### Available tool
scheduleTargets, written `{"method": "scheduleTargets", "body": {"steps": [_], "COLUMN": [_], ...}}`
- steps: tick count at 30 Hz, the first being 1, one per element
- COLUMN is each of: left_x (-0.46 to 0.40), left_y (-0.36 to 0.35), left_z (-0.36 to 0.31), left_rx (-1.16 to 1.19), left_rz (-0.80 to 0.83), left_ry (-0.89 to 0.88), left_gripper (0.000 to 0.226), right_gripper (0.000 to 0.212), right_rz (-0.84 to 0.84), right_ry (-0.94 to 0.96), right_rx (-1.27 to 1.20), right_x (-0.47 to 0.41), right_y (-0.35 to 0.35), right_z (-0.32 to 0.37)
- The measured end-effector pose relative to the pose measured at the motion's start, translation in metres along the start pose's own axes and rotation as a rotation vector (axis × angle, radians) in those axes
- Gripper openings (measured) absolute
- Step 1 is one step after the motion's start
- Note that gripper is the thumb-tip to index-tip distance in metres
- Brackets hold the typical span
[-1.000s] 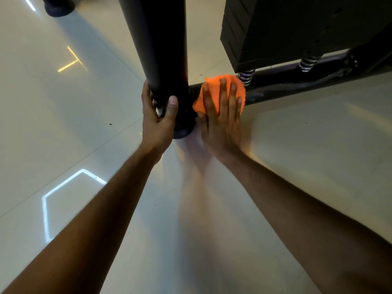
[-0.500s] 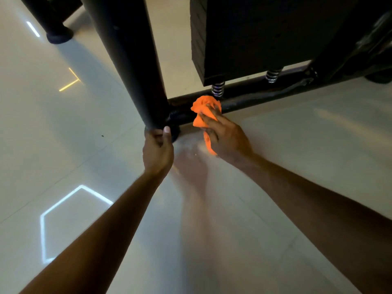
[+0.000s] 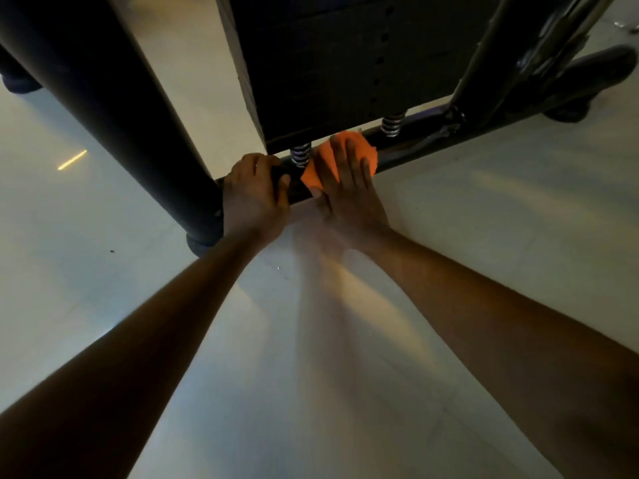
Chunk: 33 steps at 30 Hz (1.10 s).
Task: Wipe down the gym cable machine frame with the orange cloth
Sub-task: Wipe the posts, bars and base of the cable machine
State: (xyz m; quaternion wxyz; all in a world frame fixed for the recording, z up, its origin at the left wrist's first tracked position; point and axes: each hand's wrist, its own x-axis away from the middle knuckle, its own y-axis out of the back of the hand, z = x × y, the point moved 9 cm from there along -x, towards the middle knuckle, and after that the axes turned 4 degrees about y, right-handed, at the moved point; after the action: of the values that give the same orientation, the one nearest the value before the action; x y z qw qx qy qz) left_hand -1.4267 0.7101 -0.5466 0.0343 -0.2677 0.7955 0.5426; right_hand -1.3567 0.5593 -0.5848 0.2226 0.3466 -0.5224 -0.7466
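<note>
The orange cloth (image 3: 359, 152) lies bunched on the black base bar (image 3: 411, 152) of the cable machine, between two springs. My right hand (image 3: 345, 188) presses the cloth against the bar with its fingers spread flat. My left hand (image 3: 254, 195) grips the same bar just right of the thick black upright post (image 3: 114, 112), fingers curled over the top. Much of the cloth is hidden under my right hand.
The black weight stack (image 3: 345, 57) hangs low above the bar on two metal springs (image 3: 300, 155). A slanted frame tube (image 3: 491, 63) rises at the right, with a rubber foot (image 3: 587, 77) beyond it. Glossy pale floor tiles (image 3: 484, 236) surround the base.
My left hand left the foot of the upright post and took hold of the base bar. My right hand flattened on the cloth and slid it right along the bar, under the weight stack.
</note>
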Motion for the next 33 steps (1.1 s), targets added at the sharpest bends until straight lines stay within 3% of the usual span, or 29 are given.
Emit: {"method": "scheduleTargets", "body": {"steps": [3, 7, 11, 14, 17, 19, 22, 26, 29, 31, 33], "left_x": [-0.013, -0.015, -0.011, -0.009, -0.008, -0.006, -0.004, -0.004, -0.004, -0.003, -0.003], "left_y": [-0.022, -0.032, -0.030, -0.027, -0.028, -0.030, -0.029, -0.030, -0.029, -0.029, -0.028], "left_z": [0.009, 0.015, 0.014, 0.013, 0.012, 0.012, 0.012, 0.010, 0.011, 0.010, 0.010], "left_rx": [0.010, -0.013, -0.013, -0.017, -0.043, -0.070, -0.093, -0.088, -0.091, -0.090, -0.077], "left_rz": [0.110, 0.097, 0.038, 0.001, 0.023, 0.018, -0.023, -0.024, -0.018, -0.013, -0.011], "left_ry": [0.023, -0.006, -0.004, -0.020, -0.037, -0.063, -0.069, -0.083, -0.086, -0.083, -0.082], "left_gripper": [0.045, 0.050, 0.044, 0.043, 0.048, 0.051, 0.052, 0.059, 0.061, 0.060, 0.058], "right_gripper": [0.066, 0.066, 0.068, 0.067, 0.065, 0.069, 0.063, 0.061, 0.065, 0.063, 0.060], "right_rz": [-0.063, -0.158, -0.075, -0.064, -0.159, -0.215, -0.143, -0.082, -0.135, -0.181, -0.154], "right_ry": [-0.044, -0.320, -0.132, 0.062, -0.163, -0.313, -0.145, 0.079, -0.082, -0.200, -0.152], "right_rx": [0.075, -0.027, -0.068, 0.086, 0.064, -0.018, -0.028, 0.076, 0.034, -0.066, -0.114], "right_x": [0.001, 0.002, 0.003, 0.005, 0.000, -0.003, -0.003, -0.003, -0.009, -0.009, -0.007], "right_y": [0.000, 0.000, -0.024, -0.022, -0.005, -0.004, -0.020, -0.008, 0.004, 0.004, -0.004], "right_z": [-0.032, -0.047, 0.012, -0.018, -0.068, -0.056, -0.003, -0.028, -0.062, -0.050, -0.020]}}
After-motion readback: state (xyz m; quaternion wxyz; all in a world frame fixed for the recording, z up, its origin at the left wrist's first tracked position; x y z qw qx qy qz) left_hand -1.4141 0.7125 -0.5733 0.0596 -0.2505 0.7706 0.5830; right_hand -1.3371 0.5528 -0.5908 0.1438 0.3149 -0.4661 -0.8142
